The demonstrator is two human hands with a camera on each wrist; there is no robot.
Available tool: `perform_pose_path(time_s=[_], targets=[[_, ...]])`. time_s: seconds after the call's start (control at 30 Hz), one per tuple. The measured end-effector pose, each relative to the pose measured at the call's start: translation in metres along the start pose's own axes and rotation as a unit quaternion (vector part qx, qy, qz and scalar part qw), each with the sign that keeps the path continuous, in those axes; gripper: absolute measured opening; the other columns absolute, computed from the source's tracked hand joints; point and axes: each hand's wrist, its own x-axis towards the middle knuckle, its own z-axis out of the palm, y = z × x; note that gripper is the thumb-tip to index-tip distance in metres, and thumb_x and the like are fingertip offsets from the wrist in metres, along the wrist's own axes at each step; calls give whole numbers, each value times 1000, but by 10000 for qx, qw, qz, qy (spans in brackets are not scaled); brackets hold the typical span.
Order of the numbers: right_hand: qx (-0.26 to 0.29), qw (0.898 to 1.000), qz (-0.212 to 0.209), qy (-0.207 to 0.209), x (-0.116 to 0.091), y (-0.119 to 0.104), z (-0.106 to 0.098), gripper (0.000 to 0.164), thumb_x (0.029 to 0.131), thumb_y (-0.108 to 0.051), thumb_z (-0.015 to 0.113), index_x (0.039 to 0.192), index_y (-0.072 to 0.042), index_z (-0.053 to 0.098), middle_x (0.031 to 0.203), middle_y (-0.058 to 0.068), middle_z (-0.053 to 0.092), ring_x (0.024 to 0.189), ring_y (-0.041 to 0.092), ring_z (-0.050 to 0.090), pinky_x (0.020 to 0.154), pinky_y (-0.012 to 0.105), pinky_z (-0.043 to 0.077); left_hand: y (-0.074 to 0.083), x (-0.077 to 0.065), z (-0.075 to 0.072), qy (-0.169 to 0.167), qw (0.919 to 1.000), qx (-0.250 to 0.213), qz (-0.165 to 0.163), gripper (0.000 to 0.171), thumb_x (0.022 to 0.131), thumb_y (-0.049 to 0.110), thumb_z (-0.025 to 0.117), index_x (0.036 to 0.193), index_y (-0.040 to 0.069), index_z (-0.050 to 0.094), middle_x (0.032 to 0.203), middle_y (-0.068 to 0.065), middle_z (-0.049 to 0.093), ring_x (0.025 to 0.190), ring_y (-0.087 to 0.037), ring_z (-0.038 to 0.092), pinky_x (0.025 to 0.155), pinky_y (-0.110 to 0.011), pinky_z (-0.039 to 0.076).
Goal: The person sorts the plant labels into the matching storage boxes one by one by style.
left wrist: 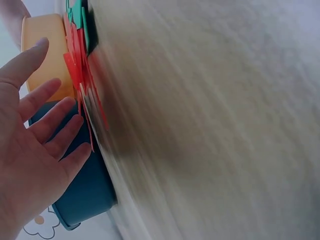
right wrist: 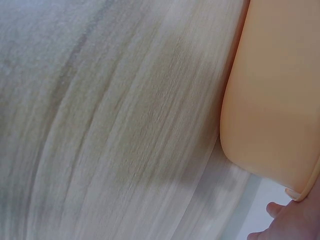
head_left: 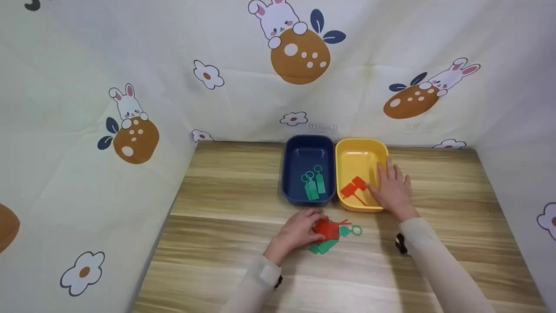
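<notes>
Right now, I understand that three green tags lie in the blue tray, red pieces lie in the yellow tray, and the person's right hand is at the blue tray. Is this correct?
Not quite: the head view shows the right hand at the yellow tray, not the blue tray. The green tags and red pieces lie where you say.

The person is wearing long, off-white sleeves. In the lower middle of the head view, the left sleeve (head_left: 251, 288) is ending in a cuff, a small black piece (head_left: 278, 281) jutting out beside it. Towards the lower right, the right sleeve (head_left: 445, 267) is showing another black piece (head_left: 401, 244), with a lighter patch. The left hand (head_left: 298, 228) and right hand (head_left: 394, 192) are emerging bare.
</notes>
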Motion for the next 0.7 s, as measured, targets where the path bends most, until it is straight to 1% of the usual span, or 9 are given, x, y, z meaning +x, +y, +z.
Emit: perform_pose_path(time_s=[0.13,0.3,0.37,0.47,0.6,0.7], targets=[[17,10000,0,1,0,-1,-1,82,99,-49,52,159,-5,17,167,21,0,148,53,11,112,77,8,-2,-1,3,48,9998,167,38,56,88,38,76,139,26,58,146,1,52,135,-19,48,114,-36,41],[4,10000,-15,-1,0,-1,-1,82,99,-49,52,158,-4,17,167,21,0,148,53,11,112,77,9,-4,-2,5,77,9993,360,77,55,88,32,76,140,27,57,140,2,56,129,-17,52,111,-33,43],[14,10000,-8,-11,0,-1,-1,83,99,-49,52,159,-5,16,167,21,0,148,52,11,113,77,9,-4,-2,5,88,9992,379,67,54,88,32,75,140,27,58,139,2,57,128,-17,52,111,-33,43],[17,10000,8,-33,0,-1,0,83,99,-49,52,159,-5,16,167,21,-2,148,52,10,113,77,8,-5,-3,4,91,9993,358,-25,52,89,37,74,138,26,59,136,3,58,126,-16,52,111,-34,43],[7,10000,21,-7,0,-1,0,83,98,-51,51,159,-6,16,167,21,-1,148,52,12,113,77,9,-5,-3,1,167,9993,299,-181,44,93,41,68,133,23,61,128,4,61,121,-16,54,110,-34,44],[1,10000,18,18,0,-1,-1,83,98,-51,51,159,-5,17,167,21,0,148,52,12,113,76,10,-6,-4,-1,344,9986,358,-183,34,97,34,64,128,21,64,122,4,64,117,-16,57,108,-35,45]])
